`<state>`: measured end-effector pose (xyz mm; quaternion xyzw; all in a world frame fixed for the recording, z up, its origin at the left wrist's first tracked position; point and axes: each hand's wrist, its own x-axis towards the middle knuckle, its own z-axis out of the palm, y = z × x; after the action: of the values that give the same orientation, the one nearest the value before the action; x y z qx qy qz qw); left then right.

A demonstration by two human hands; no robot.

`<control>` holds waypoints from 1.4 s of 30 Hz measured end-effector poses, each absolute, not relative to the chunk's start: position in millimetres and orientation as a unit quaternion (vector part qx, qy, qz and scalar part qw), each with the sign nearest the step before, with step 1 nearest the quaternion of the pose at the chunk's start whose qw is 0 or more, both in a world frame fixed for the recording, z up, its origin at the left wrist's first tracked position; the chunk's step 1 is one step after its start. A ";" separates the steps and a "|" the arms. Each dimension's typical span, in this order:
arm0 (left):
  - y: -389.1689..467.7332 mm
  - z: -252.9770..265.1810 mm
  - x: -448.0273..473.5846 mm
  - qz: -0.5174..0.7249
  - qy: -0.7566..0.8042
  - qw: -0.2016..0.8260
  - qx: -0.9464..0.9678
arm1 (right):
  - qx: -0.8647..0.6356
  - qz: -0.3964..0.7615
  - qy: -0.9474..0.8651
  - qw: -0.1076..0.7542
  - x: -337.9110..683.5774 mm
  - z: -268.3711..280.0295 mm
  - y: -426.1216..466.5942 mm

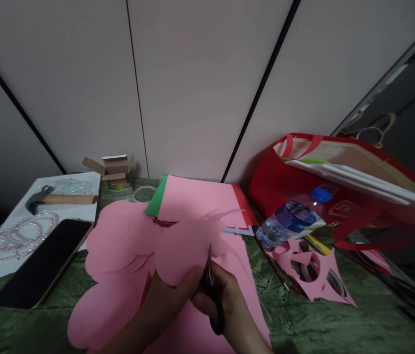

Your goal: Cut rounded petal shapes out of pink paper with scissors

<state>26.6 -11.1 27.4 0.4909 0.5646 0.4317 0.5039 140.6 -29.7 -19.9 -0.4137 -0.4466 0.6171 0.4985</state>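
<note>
My left hand [166, 300] pinches the lower edge of a pink paper piece [182, 248] with a rounded outline. Black-handled scissors [214, 300] are gripped in my right hand [229, 297], their blades pointing up at the paper's right edge. A thin curved strip of pink paper [227, 213] rises beyond the blades. Left of my hands lie several rounded pink paper cutouts [119, 236], overlapping one another. Beneath my hands is a stack of pink sheets [242, 275]. The fingers of my left hand behind the paper are hidden.
Pink, red and green sheets [196, 196] lie at the back. A phone [43, 263], a hammer [69, 199], beads [19, 236] and a small open box [117, 174] stand left. To the right are a water bottle [290, 219], a red bag [266, 182], paper offcuts [321, 280] and a yellow cutter [318, 244].
</note>
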 end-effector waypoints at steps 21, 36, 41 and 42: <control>-10.9 23.9 27.1 0.490 0.540 0.499 0.468 | -0.439 0.611 -0.443 0.488 141.3 -2.1 -31.2; -0.4 -0.9 19.1 0.444 0.568 0.525 0.453 | -0.442 0.643 -0.431 0.453 143.8 -12.5 -25.1; -1.0 5.4 21.2 0.457 0.555 0.520 0.462 | -0.430 0.644 -0.438 0.456 145.1 -15.2 -23.7; -1.8 7.4 22.3 0.457 0.557 0.518 0.461 | -0.430 0.645 -0.437 0.458 144.9 -15.1 -23.9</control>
<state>22.3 -1.8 7.4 0.4610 0.5566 0.4571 0.5184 144.9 -23.9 -15.1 -0.4295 -0.4367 0.6446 0.4576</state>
